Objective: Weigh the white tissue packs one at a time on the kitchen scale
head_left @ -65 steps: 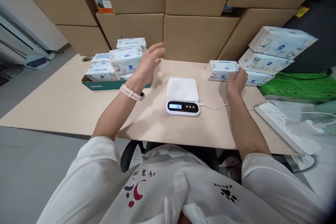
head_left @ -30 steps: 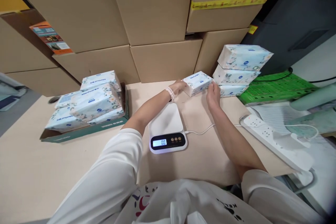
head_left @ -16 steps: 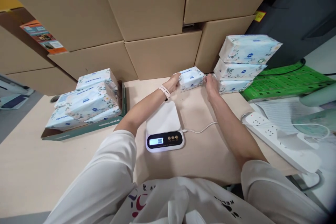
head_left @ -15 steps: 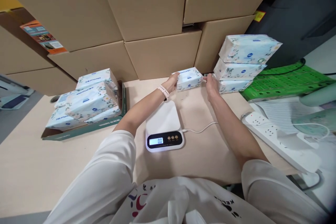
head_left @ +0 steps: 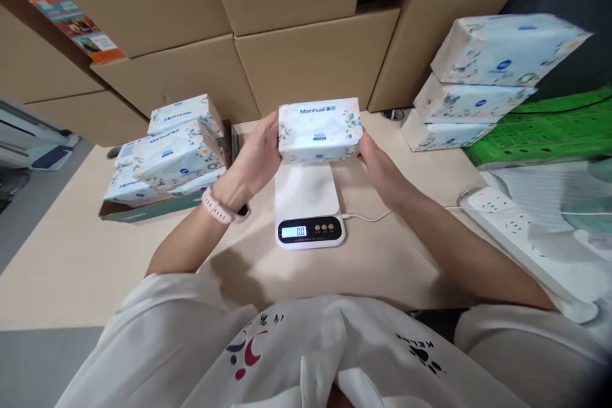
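Observation:
I hold a floral tissue pack in the air just above the white platform of a digital scale. My left hand grips its left end and my right hand grips its right end. The pack's printed side faces me. The scale's lit display reads zero, and its platform is bare under the pack. A light watch band is on my left wrist.
A green-edged tray with several tissue packs sits at the left. Three more packs are stacked at the right, beside a green crate. A white power strip lies right. Cardboard boxes wall the back of the table.
Both hands took the pack from beside the right stack, lifted it and brought it toward me over the scale. The camera tilted down.

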`<state>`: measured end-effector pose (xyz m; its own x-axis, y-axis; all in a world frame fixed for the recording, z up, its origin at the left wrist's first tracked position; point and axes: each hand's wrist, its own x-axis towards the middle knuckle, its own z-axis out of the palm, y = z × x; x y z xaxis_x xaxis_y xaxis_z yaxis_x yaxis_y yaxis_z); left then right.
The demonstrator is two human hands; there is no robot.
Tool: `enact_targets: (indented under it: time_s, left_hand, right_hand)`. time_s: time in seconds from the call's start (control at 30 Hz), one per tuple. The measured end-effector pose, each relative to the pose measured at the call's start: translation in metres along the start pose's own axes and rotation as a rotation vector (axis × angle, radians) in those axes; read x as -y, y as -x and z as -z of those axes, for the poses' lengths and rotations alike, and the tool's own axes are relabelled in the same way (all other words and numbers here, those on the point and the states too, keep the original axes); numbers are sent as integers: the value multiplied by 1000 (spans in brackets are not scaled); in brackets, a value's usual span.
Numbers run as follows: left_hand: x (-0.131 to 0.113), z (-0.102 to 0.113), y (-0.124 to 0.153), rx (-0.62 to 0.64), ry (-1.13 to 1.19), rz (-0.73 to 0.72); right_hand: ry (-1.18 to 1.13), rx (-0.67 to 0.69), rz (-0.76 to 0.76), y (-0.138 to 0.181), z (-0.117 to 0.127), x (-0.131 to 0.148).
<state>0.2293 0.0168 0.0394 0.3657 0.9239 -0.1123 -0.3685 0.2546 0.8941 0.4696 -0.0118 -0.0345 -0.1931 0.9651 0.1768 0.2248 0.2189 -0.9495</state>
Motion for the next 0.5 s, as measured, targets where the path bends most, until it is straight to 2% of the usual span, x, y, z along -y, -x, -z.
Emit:
enact_targets:
  time_s: [0.07,0.13,0.3,0.4,0.5]
  left_hand:
    - [2,5,44,-50,-14,4]
    - [13,11,70,-87,-30,15]
    - [46,31,86,-93,-90,23]
    - [61,48,91,-145,-175,-2]
    - [75,67,105,-208,-297,-98]
  right_hand:
    - [-47,79,-48,27,-17,13]
    - [-74,119,-101,46,-31,15]
    - [-81,107,-157,66,-48,5]
    - [-21,-18,-134,74,-49,-3]
    - [16,-286,45,85,-46,-16]
